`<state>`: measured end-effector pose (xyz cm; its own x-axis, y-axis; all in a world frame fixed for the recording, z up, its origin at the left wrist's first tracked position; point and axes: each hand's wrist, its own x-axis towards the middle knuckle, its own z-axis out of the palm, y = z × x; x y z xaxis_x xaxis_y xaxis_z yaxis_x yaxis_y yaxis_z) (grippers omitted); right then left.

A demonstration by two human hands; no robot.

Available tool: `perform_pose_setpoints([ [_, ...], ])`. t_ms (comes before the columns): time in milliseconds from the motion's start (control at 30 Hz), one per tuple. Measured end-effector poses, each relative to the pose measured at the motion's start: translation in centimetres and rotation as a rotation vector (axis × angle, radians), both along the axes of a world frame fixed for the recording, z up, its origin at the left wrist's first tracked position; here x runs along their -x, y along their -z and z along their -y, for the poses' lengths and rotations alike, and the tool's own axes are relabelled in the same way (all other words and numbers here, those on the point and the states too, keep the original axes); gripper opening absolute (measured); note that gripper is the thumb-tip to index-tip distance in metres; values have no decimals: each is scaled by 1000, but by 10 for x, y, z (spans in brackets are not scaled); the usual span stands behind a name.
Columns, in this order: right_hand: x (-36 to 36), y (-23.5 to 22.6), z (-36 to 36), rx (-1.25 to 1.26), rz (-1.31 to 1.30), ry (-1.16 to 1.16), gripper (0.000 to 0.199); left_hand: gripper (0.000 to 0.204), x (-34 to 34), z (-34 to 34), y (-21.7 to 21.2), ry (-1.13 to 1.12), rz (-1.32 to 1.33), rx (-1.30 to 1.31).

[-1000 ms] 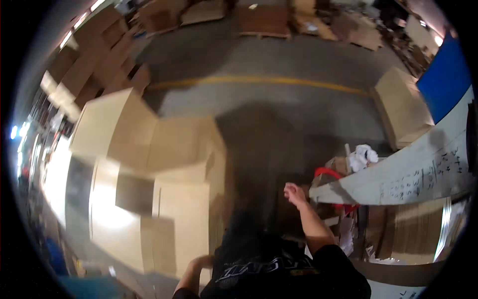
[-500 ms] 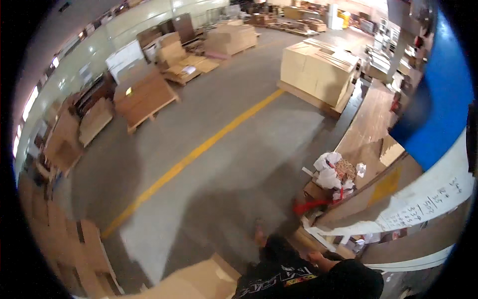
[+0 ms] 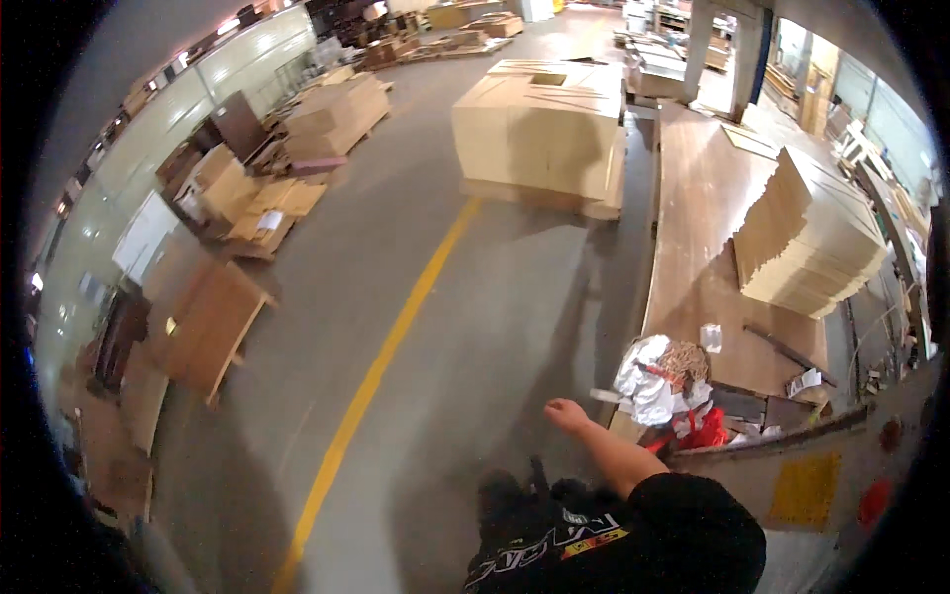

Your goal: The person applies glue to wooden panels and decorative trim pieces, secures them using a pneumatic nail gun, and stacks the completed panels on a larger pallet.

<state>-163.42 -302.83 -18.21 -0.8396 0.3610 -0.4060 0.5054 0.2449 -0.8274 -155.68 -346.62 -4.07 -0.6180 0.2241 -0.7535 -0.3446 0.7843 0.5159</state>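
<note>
My right hand (image 3: 566,414) is held out in front of me over the grey floor, its bare forearm coming from a black short sleeve. The fingers look curled in, and nothing shows in them. Nearest to it is a heap of crumpled white plastic wrapping (image 3: 648,381) with a tangle of brown strips (image 3: 688,363) beside it. Red plastic (image 3: 705,429) lies just below the heap. My hand is apart from all of these. My left hand does not show.
A yellow line (image 3: 381,356) runs along the floor. Ahead stands a big stack of pale boards (image 3: 539,139) on a pallet. On the right, a long brown board surface (image 3: 693,218) bears another panel stack (image 3: 816,238). Brown boards (image 3: 203,322) stand left; a grey column (image 3: 747,64) rises behind.
My view has turned to the right and I am farther along the floor. The blue panel and white marked sheet have left the view. My right hand has swung forward from near my body.
</note>
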Motion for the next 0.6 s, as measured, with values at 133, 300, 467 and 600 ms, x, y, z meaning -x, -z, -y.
perform_pose_setpoints([
  [133, 122, -34, -74, -108, -97, 48, 43, 52, 114, -49, 24, 139, 103, -3],
  [300, 159, -27, -165, 13, 40, 355, 42, 53, 276, -107, 56, 392, 188, 2],
  [467, 68, 63, -236, 236, 233, 870, 35, 53, 474, -216, 56, 920, 223, 35],
  [600, 16, 117, -237, -126, 298, 907, 33, 53, 616, -368, 51, 1399, 178, 97],
])
